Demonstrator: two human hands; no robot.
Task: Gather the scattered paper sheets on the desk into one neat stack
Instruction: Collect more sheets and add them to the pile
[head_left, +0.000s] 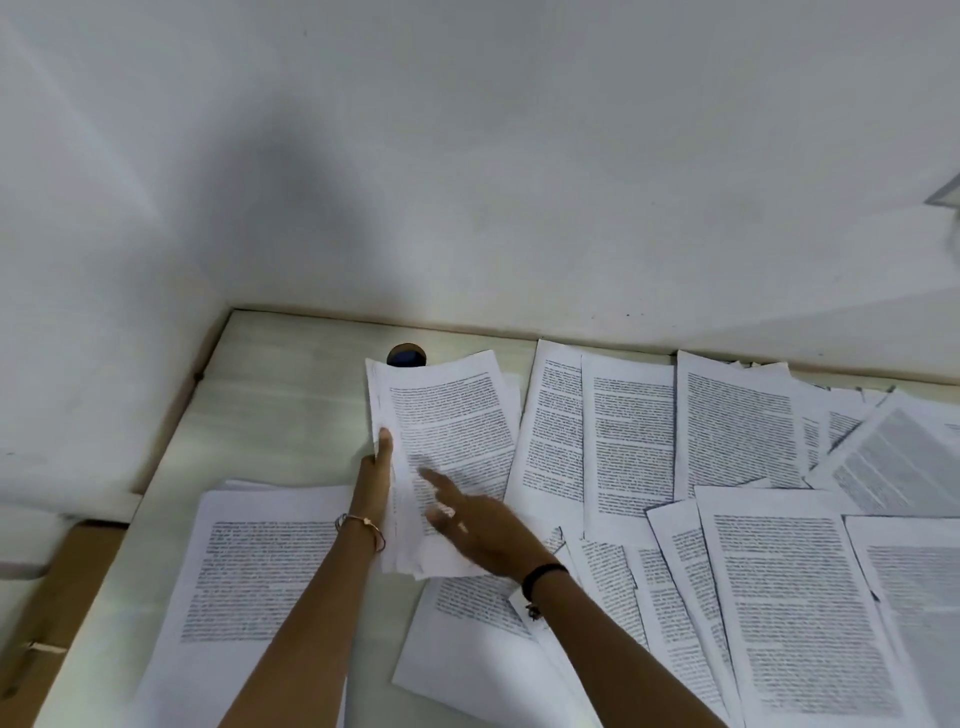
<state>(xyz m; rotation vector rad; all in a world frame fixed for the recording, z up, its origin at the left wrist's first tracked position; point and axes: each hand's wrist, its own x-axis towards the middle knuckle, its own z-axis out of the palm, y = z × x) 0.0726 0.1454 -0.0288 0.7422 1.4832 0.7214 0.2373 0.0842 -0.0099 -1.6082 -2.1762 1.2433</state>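
from my screen i see the left hand (373, 480) gripping the left edge of the gathered stack (452, 415), thumb on top and the other fingers hidden beneath the paper. the right hand (480, 530) lies over the stack's lower half with its fingers stretched out and spread, holding nothing. i cannot tell whether they press the paper or float just above it. the stack sits slightly tilted, its far edge covering part of a round cable hole (407, 355) in the table (280, 395). loose sheets (737, 431) of printed text overlap one another across the right side of the table, up to the white wall (467, 156). 1 more printed page (260, 577) lies beside the left forearm, on top of a few others. a thin bracelet (363, 526) circles the left wrist, a dark band (543, 570) the right.
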